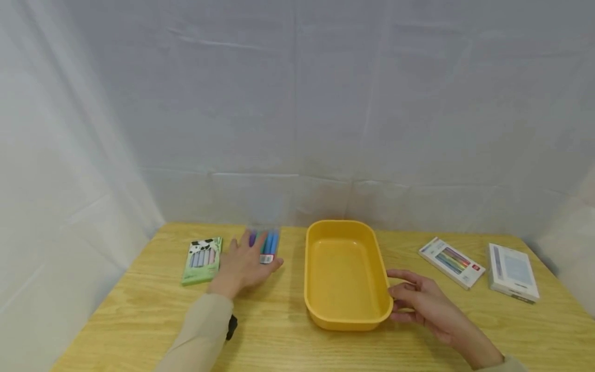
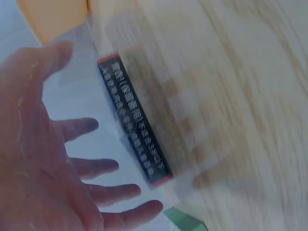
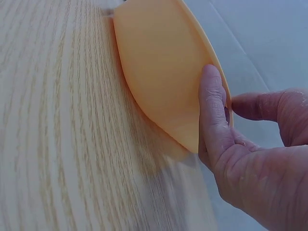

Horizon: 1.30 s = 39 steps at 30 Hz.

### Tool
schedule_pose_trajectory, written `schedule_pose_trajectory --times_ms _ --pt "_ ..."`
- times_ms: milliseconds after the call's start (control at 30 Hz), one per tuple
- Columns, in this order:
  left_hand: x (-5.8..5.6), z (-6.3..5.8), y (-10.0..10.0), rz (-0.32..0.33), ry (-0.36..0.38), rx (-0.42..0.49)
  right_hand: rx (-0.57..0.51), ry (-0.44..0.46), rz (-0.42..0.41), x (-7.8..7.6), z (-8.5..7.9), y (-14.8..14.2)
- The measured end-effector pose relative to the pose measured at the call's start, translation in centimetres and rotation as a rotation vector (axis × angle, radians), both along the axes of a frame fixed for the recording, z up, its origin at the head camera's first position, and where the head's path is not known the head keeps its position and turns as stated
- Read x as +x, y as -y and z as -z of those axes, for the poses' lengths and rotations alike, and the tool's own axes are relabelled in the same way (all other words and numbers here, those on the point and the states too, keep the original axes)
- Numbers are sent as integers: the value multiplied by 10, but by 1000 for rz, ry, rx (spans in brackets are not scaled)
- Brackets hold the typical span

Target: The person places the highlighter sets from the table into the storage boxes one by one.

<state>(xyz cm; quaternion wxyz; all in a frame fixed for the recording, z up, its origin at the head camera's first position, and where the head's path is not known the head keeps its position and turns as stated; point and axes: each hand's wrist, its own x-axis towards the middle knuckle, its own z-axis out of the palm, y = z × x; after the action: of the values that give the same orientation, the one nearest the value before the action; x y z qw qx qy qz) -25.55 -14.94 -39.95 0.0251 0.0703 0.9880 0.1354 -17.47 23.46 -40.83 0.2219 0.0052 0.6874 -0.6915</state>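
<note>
Left hand (image 1: 245, 267) outstretched over marker pack (image 1: 270, 247), fingers apart; right hand (image 1: 426, 304) pinching yellow tub (image 1: 343, 279)

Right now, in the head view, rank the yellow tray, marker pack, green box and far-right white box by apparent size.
1. Yellow tray
2. Far-right white box
3. Green box
Unranked: marker pack, partly covered by the left hand.
</note>
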Motion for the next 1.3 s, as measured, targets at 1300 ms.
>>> schedule_pose_trajectory --times_ms 1300 --pt "-29 2 -29 -292 77 20 -101 32 -28 -3 1 -5"
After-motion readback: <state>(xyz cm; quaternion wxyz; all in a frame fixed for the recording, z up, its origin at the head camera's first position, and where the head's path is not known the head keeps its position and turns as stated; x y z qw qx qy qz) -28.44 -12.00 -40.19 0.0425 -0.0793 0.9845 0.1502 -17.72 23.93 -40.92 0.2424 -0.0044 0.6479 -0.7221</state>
